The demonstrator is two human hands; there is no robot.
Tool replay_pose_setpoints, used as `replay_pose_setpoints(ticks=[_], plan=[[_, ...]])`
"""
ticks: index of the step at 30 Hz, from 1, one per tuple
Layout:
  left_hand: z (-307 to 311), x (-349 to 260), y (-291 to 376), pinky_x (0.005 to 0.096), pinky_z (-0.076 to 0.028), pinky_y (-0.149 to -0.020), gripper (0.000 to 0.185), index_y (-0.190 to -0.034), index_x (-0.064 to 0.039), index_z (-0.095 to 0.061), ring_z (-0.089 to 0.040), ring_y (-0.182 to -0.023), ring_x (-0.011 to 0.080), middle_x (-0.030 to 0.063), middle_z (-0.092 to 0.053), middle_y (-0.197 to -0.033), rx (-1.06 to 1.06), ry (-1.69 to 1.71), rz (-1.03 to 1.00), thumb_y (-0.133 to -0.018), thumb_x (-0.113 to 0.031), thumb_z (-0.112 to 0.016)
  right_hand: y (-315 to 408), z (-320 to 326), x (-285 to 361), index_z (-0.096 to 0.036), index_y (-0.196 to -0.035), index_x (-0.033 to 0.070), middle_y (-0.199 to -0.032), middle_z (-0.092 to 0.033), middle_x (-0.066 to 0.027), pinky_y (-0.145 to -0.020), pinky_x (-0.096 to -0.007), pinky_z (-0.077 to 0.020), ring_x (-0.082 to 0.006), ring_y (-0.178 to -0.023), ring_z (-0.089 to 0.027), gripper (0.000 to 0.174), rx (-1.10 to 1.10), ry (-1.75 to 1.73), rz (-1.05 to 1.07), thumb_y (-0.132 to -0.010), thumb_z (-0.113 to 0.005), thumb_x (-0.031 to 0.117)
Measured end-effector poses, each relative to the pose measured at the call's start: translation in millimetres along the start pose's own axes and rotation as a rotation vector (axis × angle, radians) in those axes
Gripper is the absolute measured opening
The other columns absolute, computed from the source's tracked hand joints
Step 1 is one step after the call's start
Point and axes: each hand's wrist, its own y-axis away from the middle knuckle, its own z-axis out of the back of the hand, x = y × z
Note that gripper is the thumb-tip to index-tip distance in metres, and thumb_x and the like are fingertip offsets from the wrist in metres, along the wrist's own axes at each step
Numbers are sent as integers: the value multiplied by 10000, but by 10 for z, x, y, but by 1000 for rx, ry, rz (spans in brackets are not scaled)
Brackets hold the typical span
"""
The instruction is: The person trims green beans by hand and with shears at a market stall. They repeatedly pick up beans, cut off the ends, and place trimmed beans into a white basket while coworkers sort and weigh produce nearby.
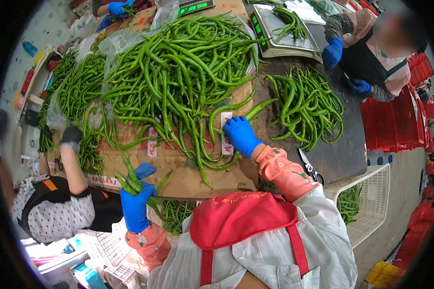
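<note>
Blue gloves cover both hands. My left hand (pixel 135 198) grips a small bunch of long green chili peppers (pixel 132 182) at the table's near edge. My right hand (pixel 241 134) rests at the front of the large pepper pile (pixel 181 72), fingers on a long pepper (pixel 261 108); its fingertips are turned from me, so I cannot tell whether they grip it. Under this hand lies a white paper strip with red print (pixel 227 144), on the cardboard (pixel 217 184). A second, smaller heap of peppers (pixel 307 108) lies to the right on the dark tabletop (pixel 347 151).
Scissors (pixel 311 169) lie by my right forearm. A digital scale (pixel 285 34) holds some peppers at the back right. White crates (pixel 369 206) with peppers stand below the table. Co-workers stand at right (pixel 376 61) and left (pixel 58 209); another's gloved hands (pixel 119 9) show at the far side.
</note>
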Motion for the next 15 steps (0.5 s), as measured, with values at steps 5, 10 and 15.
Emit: replay_pose_setpoints(ticks=[5, 10, 15], plan=[[-123, 10, 11, 272, -507, -648, 425, -1229, 25, -457, -615, -688, 165, 122, -647, -879, -9, 98, -6, -823, -53, -550, 83, 495, 15, -582, -1030, 103, -911, -584, -118, -948, -514, -344, -320, -944, -550, 301, -27, -148, 22, -735, -635, 137], [-207, 101, -104, 247, -467, -563, 449, -1256, -19, -459, -558, -610, 123, 34, -556, -720, -87, -26, -32, -822, -3, -575, 117, 1010, 117, -546, -1127, 109, -870, -541, -123, -835, -443, -395, -334, -863, -530, 373, -156, -360, 108, -770, -635, 169], [-196, 157, -72, 218, -435, -538, 484, -1245, -53, -495, -523, -595, 89, 12, -537, -714, -146, -225, -45, -787, 13, -636, 352, 991, 522, -589, -897, 92, -750, -522, -93, -636, -399, -430, -298, -746, -544, 188, 139, -40, 233, -716, -601, 141]])
